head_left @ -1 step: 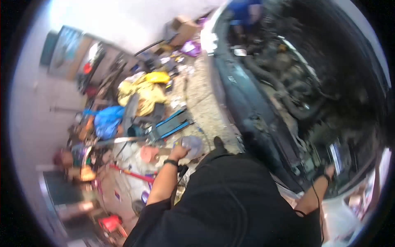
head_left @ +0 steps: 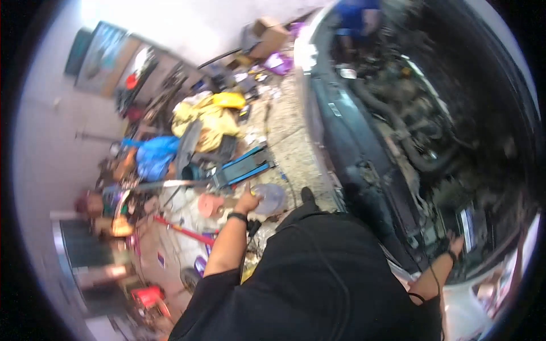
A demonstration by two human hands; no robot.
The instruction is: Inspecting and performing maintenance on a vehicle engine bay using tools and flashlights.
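Observation:
My left hand, with a black band at its wrist, is out to the left over the floor. Its fingers are curled, and a small yellow patch shows at them; what they hold is too blurred to name. Beside that hand is a round, clear plastic container. On the right, my right hand reaches into a car's engine bay, its fingers apart beside a bright, pale strip. Whether the fingertips touch the strip is unclear.
A dark front panel edges the bay. On the floor lie a black-and-blue padded board, yellow cloth, a blue bag, a pink container and a red bar. A person in blue is at the bay's far end.
The whole scene has shifted a little to the right in view. My right hand's fingers look more spread beside the pale strip; my left hand stays near the clear container.

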